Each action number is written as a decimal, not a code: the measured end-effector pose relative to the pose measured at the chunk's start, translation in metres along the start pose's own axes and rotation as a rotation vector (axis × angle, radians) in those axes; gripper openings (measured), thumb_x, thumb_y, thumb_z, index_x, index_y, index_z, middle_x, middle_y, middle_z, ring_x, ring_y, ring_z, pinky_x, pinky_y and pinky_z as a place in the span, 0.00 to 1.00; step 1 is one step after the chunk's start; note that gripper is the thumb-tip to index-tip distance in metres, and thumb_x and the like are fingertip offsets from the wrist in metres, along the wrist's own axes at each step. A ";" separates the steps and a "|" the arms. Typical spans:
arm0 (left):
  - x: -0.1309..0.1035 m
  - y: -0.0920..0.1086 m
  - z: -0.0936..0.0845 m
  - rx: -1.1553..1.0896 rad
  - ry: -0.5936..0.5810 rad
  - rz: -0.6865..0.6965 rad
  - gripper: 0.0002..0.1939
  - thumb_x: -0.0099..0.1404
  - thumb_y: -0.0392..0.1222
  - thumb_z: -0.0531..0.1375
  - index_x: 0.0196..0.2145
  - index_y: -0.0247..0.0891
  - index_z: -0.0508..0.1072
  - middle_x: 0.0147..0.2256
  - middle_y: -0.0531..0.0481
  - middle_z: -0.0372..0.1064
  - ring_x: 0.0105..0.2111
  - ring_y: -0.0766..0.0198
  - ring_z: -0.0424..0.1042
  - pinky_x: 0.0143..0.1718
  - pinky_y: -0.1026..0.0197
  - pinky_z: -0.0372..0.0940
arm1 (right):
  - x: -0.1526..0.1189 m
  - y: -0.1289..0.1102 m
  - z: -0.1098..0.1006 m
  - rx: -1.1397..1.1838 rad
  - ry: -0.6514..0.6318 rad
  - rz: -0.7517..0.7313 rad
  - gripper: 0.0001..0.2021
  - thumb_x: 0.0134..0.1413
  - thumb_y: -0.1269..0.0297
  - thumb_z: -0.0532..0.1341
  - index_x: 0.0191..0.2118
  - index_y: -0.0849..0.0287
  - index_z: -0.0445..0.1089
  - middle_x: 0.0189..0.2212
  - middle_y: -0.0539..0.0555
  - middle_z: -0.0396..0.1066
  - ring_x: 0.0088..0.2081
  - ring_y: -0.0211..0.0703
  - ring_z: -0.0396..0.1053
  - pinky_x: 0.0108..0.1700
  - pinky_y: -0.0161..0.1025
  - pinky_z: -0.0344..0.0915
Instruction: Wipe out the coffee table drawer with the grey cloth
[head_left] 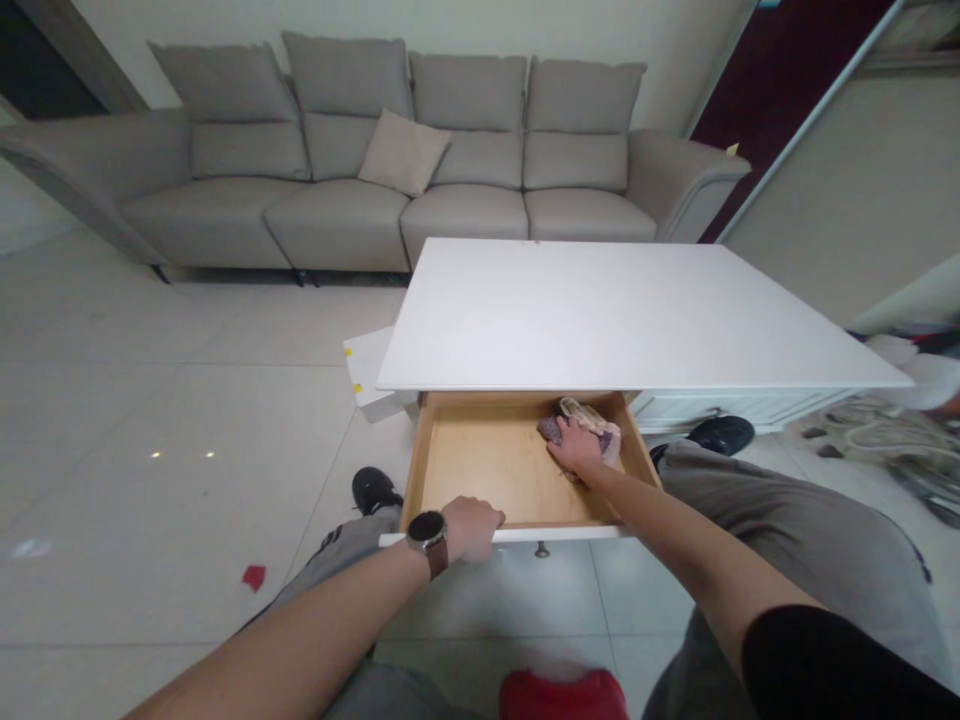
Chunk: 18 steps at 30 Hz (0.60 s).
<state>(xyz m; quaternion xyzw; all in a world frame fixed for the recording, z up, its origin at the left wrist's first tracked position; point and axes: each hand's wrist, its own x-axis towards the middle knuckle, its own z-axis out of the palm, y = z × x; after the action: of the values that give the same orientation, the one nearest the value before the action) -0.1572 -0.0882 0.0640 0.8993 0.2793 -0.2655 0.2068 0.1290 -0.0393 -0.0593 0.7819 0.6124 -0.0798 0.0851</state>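
Note:
A wooden drawer (480,455) with a white front stands pulled out from under the white tabletop (600,310). My left hand (471,527), with a watch (427,529) on its wrist, is closed over the top edge of the drawer front. Inside, at the back right corner, lies a small bundle of cloth (611,440) in dark purple-grey, cream and pale pink. My right hand (577,447) reaches into the drawer, its fingers curled down on this bundle and hiding part of it. A round metal knob (542,550) sits on the drawer front.
A grey sofa (465,215) with a beige cushion (405,153) stands behind the table. Left of the table is a white box (369,370) with yellow marks. A red scrap (254,577) lies on the tiled floor. Blurred items (885,440) lie at the right, and something red (562,695) shows below.

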 end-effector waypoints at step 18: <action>-0.001 0.003 0.001 -0.005 0.010 -0.033 0.19 0.61 0.37 0.57 0.48 0.35 0.78 0.46 0.34 0.78 0.46 0.45 0.78 0.45 0.48 0.73 | -0.026 -0.208 0.001 0.096 -0.047 -0.738 0.32 0.58 0.40 0.58 0.61 0.54 0.64 0.59 0.64 0.64 0.55 0.62 0.65 0.49 0.53 0.68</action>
<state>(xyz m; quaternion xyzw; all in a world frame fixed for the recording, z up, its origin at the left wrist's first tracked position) -0.1568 -0.0911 0.0644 0.8953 0.2960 -0.2635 0.2032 -0.0789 -0.0147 -0.0614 0.5094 0.8466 -0.1517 0.0279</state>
